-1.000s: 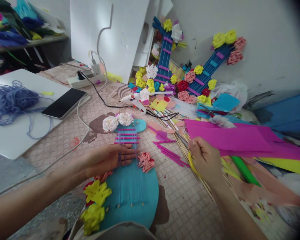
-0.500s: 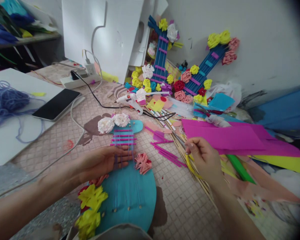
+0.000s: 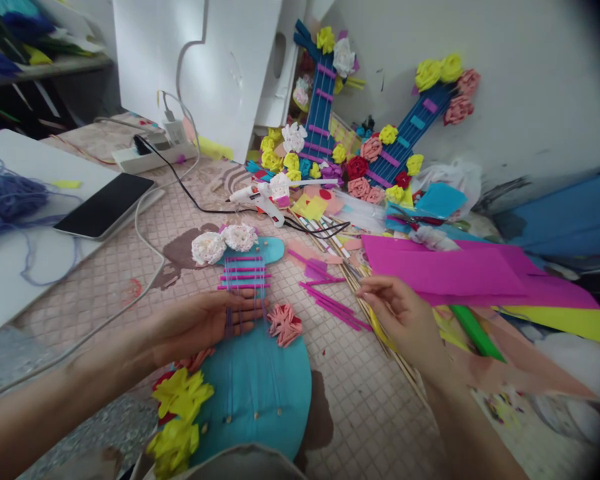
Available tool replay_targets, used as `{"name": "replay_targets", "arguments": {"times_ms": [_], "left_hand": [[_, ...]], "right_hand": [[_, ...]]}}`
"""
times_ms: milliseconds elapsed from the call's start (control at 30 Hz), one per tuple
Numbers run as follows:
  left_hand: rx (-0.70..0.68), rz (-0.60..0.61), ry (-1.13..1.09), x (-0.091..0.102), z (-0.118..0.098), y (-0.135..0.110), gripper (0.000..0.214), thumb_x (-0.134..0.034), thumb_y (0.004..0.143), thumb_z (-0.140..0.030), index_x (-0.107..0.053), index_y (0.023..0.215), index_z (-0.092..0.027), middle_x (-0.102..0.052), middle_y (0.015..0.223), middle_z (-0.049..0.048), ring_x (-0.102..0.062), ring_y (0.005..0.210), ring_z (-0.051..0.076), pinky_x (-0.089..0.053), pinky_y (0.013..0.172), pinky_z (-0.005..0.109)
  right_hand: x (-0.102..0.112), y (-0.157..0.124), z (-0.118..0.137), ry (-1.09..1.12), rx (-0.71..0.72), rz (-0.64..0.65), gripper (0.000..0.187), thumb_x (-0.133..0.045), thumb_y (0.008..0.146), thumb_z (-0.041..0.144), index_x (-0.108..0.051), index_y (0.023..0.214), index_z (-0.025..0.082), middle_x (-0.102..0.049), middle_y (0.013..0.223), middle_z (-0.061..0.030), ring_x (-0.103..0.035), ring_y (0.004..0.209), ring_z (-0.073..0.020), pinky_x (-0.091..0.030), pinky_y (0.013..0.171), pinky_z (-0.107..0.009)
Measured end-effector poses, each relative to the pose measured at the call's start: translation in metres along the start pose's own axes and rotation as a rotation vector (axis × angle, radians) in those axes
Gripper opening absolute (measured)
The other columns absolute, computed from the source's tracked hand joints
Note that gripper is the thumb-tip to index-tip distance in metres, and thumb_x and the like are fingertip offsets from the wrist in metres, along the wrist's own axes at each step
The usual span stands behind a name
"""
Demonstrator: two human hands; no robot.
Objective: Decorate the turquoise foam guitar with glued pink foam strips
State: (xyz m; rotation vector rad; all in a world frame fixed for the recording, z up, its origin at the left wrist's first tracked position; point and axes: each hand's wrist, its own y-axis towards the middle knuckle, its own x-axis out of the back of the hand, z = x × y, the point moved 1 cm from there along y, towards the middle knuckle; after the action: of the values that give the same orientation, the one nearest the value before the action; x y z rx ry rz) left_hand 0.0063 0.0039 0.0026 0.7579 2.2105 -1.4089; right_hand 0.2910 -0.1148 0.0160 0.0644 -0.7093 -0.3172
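My left hand [image 3: 220,317] lies palm up with its fingers stretched out, slipped beneath the purple strings [image 3: 255,393] of a turquoise guitar-shaped cutout [image 3: 285,373]. Small round pins hold the string ends near the bottom. Magenta paper sticks [image 3: 245,269] cross under the strings at the neck. To the right, my right hand [image 3: 400,310] hovers over a bundle of thin wooden sticks [image 3: 407,373], its fingers loosely bent and a little apart. Beneath it shows a yellow curved handle [image 3: 377,327], seemingly of scissors; the hand partly hides it. Loose magenta paper sticks [image 3: 335,308] lie between the hands.
A white glue gun [image 3: 260,199] with a black cable lies behind the cutout. Two flower-trimmed blue paper guitars [image 3: 320,113] lean at the back. Magenta sheets [image 3: 445,273] cover the right side. A phone [image 3: 107,207] and purple yarn [image 3: 10,197] lie at left.
My right hand has shifted slightly left over the yellow handle, its fingers loosening from a tighter curl. My left hand stays under the strings. The whole view has shifted slightly.
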Motion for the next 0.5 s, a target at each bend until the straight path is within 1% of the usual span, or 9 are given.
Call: {"name": "replay_targets", "arguments": {"times_ms": [33, 67, 167, 300, 400, 433, 467, 500], "left_hand": [[0.002, -0.008, 0.0, -0.001, 0.0, 0.0, 0.029, -0.053, 0.085, -0.009, -0.054, 0.114, -0.005, -0.061, 0.124, 0.0175, -0.061, 0.11, 0.022, -0.039, 0.103, 0.034], [0.004, -0.015, -0.002, -0.001, 0.0, 0.0, 0.029, -0.051, 0.086, -0.009, -0.054, 0.114, -0.005, -0.061, 0.124, 0.0177, -0.061, 0.109, 0.022, -0.039, 0.102, 0.034], [0.008, -0.022, -0.01, -0.001, 0.0, 0.0, 0.031, -0.049, 0.086, -0.008, -0.054, 0.116, -0.004, -0.061, 0.124, 0.0185, -0.062, 0.108, 0.022, -0.041, 0.1, 0.034], [0.006, -0.016, 0.008, -0.001, 0.0, -0.001, 0.032, -0.051, 0.086, -0.008, -0.054, 0.117, -0.004, -0.061, 0.124, 0.0185, -0.062, 0.11, 0.023, -0.041, 0.1, 0.034], [0.001, -0.015, 0.011, -0.002, -0.001, 0.0, 0.031, -0.051, 0.085, -0.008, -0.054, 0.116, -0.004, -0.061, 0.125, 0.0191, -0.06, 0.113, 0.024, -0.041, 0.1, 0.035], [0.003, -0.019, 0.01, -0.002, -0.001, 0.001, 0.031, -0.052, 0.085, -0.008, -0.055, 0.116, -0.005, -0.061, 0.125, 0.0193, -0.059, 0.114, 0.024, -0.041, 0.1, 0.035], [0.004, -0.022, 0.011, -0.001, -0.001, 0.001, 0.031, -0.052, 0.085, -0.008, -0.055, 0.115, -0.005, -0.061, 0.125, 0.0193, -0.059, 0.114, 0.024, -0.041, 0.1, 0.035], [0.005, -0.026, 0.012, -0.001, 0.0, 0.002, 0.031, -0.052, 0.085, -0.008, -0.055, 0.115, -0.005, -0.061, 0.125, 0.0192, -0.059, 0.114, 0.024, -0.041, 0.101, 0.035]], "right_hand": [[0.002, -0.001, -0.001, 0.01, 0.002, -0.005, 0.015, -0.054, 0.089, 0.032, -0.06, 0.099, 0.022, -0.068, 0.09, -0.0042, -0.065, 0.084, -0.0179, -0.049, 0.074, -0.03], [0.005, -0.002, -0.002, -0.002, 0.0, -0.016, 0.015, -0.054, 0.089, 0.031, -0.06, 0.099, 0.022, -0.068, 0.089, -0.0041, -0.065, 0.083, -0.0178, -0.049, 0.074, -0.03], [0.011, -0.006, -0.002, -0.097, -0.025, -0.084, 0.016, -0.049, 0.091, 0.032, -0.06, 0.09, 0.021, -0.063, 0.071, -0.0008, -0.061, 0.066, -0.015, -0.046, 0.062, -0.027], [0.013, -0.011, 0.001, -0.182, -0.015, -0.161, 0.021, -0.045, 0.092, 0.034, -0.06, 0.086, 0.02, -0.054, 0.058, 0.0031, -0.051, 0.051, -0.0121, -0.038, 0.049, -0.023], [0.012, -0.011, 0.002, -0.263, -0.01, -0.209, 0.031, -0.044, 0.093, 0.037, -0.056, 0.068, 0.021, -0.045, 0.048, 0.0045, -0.043, 0.043, -0.0115, -0.032, 0.044, -0.024], [0.011, -0.01, 0.001, -0.285, 0.004, -0.219, 0.034, -0.045, 0.092, 0.037, -0.053, 0.063, 0.021, -0.044, 0.048, 0.004, -0.043, 0.044, -0.0121, -0.034, 0.046, -0.024], [0.01, -0.008, 0.001, -0.304, 0.034, -0.211, 0.034, -0.048, 0.091, 0.037, -0.051, 0.061, 0.021, -0.049, 0.052, 0.0023, -0.048, 0.05, -0.0136, -0.038, 0.05, -0.025], [0.01, -0.006, 0.0, -0.318, 0.079, -0.185, 0.031, -0.051, 0.089, 0.036, -0.054, 0.063, 0.021, -0.057, 0.063, -0.0008, -0.055, 0.062, -0.0163, -0.043, 0.059, -0.028]]}}
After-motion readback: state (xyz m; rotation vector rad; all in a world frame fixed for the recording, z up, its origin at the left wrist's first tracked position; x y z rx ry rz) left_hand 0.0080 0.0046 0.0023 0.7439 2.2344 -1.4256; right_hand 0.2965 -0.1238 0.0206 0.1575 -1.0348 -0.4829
